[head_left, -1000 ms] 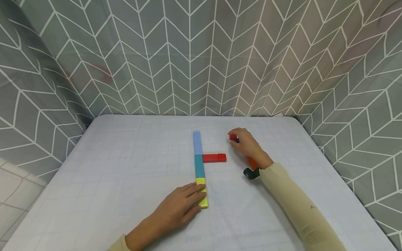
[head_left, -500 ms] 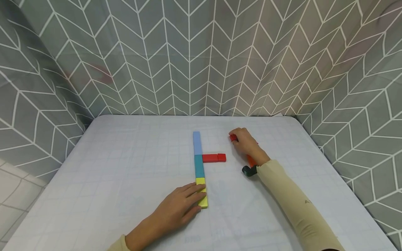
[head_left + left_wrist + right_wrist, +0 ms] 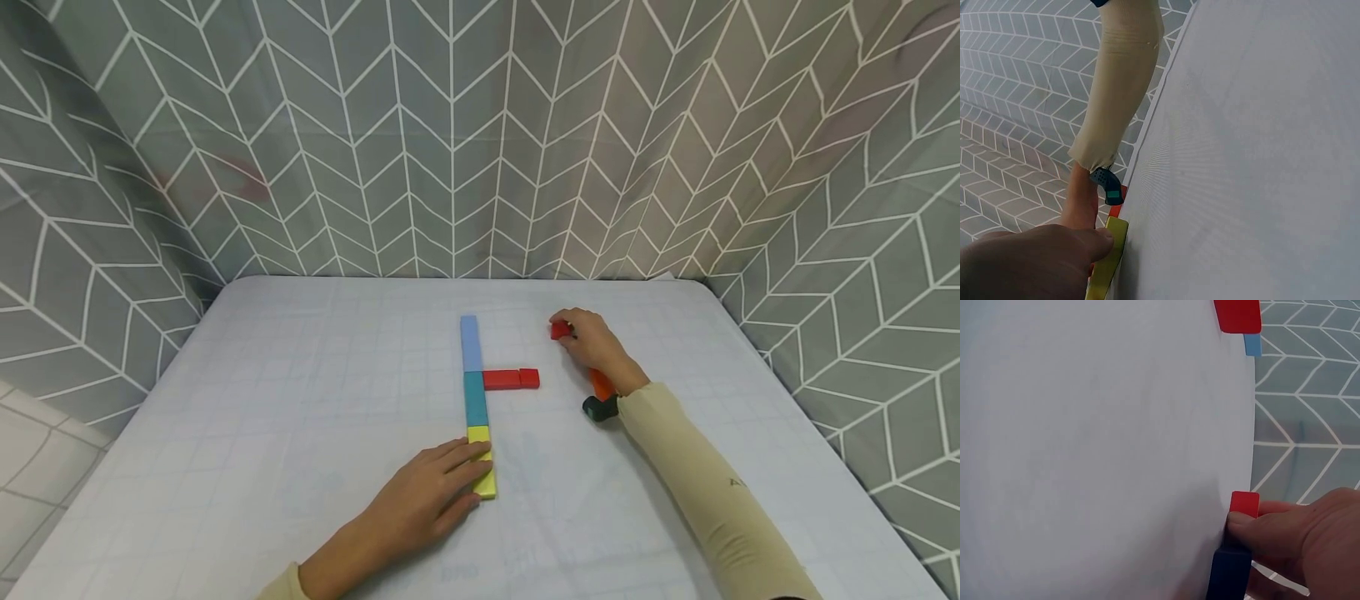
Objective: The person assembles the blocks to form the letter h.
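My left hand (image 3: 427,492) rests on a yellow block (image 3: 486,483), its fingers laid across the top. In the left wrist view the thumb lies against the yellow block (image 3: 1112,250). The yellow block ends a straight line with a teal block (image 3: 476,398) and a light blue block (image 3: 470,343). Red blocks (image 3: 502,379) branch right from the teal one. Farther right, my right hand (image 3: 594,340) pinches a red block (image 3: 560,330) between thumb and fingers. In the right wrist view a dark blue block (image 3: 1229,575) stands right behind that red block (image 3: 1244,503), partly covered by the hand.
An orange piece (image 3: 602,385) shows partly under my right wrist. A dark curved piece (image 3: 600,408) juts from the right cuff. Patterned grey curtains (image 3: 450,167) enclose the white-covered table (image 3: 300,375) at the back and sides.
My right hand has shifted slightly to the right with the red block, and its fingers have turned a little around it. The left hand and the joined blocks stay put.
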Tool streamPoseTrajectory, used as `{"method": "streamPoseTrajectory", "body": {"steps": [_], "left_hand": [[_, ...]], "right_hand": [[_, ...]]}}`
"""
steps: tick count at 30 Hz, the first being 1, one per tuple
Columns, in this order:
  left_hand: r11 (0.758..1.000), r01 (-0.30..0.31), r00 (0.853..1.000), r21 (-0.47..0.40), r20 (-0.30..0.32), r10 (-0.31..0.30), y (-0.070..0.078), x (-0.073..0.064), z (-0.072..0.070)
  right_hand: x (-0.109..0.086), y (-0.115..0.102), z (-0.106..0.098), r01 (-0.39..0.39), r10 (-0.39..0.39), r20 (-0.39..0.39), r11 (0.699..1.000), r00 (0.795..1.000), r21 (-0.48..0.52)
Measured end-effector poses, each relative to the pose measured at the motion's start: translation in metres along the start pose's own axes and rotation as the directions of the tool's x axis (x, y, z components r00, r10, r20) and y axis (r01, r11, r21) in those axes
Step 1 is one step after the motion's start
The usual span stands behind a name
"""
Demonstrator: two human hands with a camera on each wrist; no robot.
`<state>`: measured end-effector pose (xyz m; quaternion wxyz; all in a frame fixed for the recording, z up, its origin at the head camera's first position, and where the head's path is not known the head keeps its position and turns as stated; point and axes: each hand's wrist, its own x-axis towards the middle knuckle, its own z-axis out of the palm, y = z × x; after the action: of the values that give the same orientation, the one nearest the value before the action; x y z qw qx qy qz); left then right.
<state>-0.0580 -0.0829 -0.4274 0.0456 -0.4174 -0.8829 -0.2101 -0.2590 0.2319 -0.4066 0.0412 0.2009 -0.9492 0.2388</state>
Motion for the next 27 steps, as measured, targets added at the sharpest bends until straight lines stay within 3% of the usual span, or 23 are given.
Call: {"method": "streamPoseTrajectory", "body": {"steps": [7, 14, 27], "left_hand": [[1.0, -0.014, 1.0, 0.001, -0.012, 0.014, -0.001, -0.002, 0.001], [1.0, -0.01, 1.0, -0.001, -0.001, 0.01, -0.001, -0.001, 0.0], [1.0, 0.004, 1.0, -0.002, 0.004, -0.004, 0.0, 0.0, -0.002]], "right_hand": [[-0.006, 0.0, -0.001, -0.04, 0.04, -0.011, 0.999, 0.999, 0.015], [-0.012, -0.006, -0.005, -0.003, 0.005, -0.063, 1.0, 0.998, 0.027], [-0.026, -0.017, -0.008, 0.047, -0.041, -0.079, 0.996, 0.996, 0.073]]}}
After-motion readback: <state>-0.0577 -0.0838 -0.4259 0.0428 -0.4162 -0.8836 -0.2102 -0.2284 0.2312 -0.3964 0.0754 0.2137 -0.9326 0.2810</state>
